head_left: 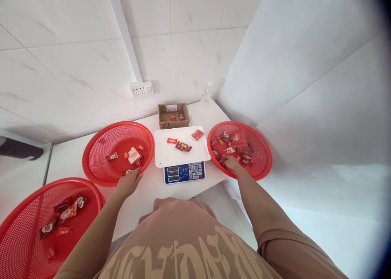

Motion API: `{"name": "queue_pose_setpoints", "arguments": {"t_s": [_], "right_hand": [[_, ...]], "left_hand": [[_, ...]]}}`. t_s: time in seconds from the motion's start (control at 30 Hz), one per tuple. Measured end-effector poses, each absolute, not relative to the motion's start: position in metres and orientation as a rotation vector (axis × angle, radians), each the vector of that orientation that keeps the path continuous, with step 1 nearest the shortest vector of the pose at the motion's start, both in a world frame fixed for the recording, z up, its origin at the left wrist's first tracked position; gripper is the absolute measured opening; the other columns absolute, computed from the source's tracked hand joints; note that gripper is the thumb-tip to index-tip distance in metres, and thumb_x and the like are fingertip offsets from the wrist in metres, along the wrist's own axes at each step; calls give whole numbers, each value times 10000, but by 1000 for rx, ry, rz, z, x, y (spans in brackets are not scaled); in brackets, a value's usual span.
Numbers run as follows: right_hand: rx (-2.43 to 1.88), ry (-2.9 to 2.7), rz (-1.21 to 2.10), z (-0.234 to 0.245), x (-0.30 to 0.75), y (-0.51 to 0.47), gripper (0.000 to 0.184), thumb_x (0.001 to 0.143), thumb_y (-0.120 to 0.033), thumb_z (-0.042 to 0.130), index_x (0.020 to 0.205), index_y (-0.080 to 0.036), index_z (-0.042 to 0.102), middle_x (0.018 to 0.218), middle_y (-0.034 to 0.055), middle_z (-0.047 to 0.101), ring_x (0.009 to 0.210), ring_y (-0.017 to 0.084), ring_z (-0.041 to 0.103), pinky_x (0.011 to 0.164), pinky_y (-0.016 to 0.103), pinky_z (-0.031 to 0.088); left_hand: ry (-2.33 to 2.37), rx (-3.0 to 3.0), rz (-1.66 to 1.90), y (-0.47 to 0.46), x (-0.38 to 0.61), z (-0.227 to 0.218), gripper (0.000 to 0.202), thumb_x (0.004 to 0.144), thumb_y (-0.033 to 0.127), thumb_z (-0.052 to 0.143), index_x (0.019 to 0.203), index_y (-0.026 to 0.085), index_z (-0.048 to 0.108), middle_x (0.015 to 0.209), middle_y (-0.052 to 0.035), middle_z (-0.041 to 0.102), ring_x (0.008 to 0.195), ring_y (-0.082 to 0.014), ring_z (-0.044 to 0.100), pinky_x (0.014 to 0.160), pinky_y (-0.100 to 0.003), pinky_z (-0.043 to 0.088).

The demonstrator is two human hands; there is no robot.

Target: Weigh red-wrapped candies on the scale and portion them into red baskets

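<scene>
My left hand (128,184) is closed over the near rim of a red plastic basket (91,157). Just past its fingers lie several small wrapped snacks, among them a cream-and-red packet (133,155). My right hand (231,163) reaches over the near-left rim of another red basket (265,161), its fingers curled down among many red snack packets (238,138). Whatever those fingertips hold is hidden. Between the baskets stands a digital scale (184,173) with a white tray (165,154). Three packets rest on the tray, including a dark red one (183,146).
A small cardboard box (173,124) with a few red packets sits behind the scale. At lower left is a third red basket (18,222) holding several packets. A clear bottle (207,92) stands by the wall, near a socket strip (141,89). A dark cylinder (21,148) lies at far left.
</scene>
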State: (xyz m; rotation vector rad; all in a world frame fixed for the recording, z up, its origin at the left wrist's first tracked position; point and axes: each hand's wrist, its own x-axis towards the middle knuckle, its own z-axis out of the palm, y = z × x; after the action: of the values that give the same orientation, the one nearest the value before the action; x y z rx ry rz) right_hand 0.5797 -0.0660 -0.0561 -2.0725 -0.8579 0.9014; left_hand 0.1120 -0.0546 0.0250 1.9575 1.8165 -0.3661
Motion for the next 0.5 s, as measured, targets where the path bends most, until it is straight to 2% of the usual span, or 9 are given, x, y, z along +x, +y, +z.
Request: {"name": "queue_pose_setpoints", "arguments": {"t_s": [0.1,0.27,0.37,0.5], "right_hand": [[-2112,-828,859,-44,580,-67,150,638,-202,635,511,-218,556,564,6,596,717,209,597,811,403,478],[-1977,-744,847,-15,571,-67,105,713,-308,619,704,-204,630,744,15,656,748,185,621,797,362,508],[-1736,-668,1006,4,554,-61,159,703,-344,672,770,-203,645,798,9,668,770,158,637,781,311,535],[-1458,-638,1290,20,523,-47,204,630,-329,769,733,-191,660,787,6,661,795,135,637,825,277,535]], "left_hand": [[1809,1959,-359,-55,112,25,476,935,405,235,1256,174,501,1154,-147,656,1019,-268,631,814,-380,478],[1810,1955,-367,-55,111,24,497,935,410,243,1298,162,476,1218,-164,631,1074,-282,615,839,-395,474],[1802,1966,-374,-54,111,24,510,939,402,230,1324,153,453,1268,-169,605,1097,-289,603,845,-402,471],[1805,1981,-376,-54,111,24,511,939,400,226,1328,155,449,1254,-164,613,1066,-281,617,829,-393,477]]}}
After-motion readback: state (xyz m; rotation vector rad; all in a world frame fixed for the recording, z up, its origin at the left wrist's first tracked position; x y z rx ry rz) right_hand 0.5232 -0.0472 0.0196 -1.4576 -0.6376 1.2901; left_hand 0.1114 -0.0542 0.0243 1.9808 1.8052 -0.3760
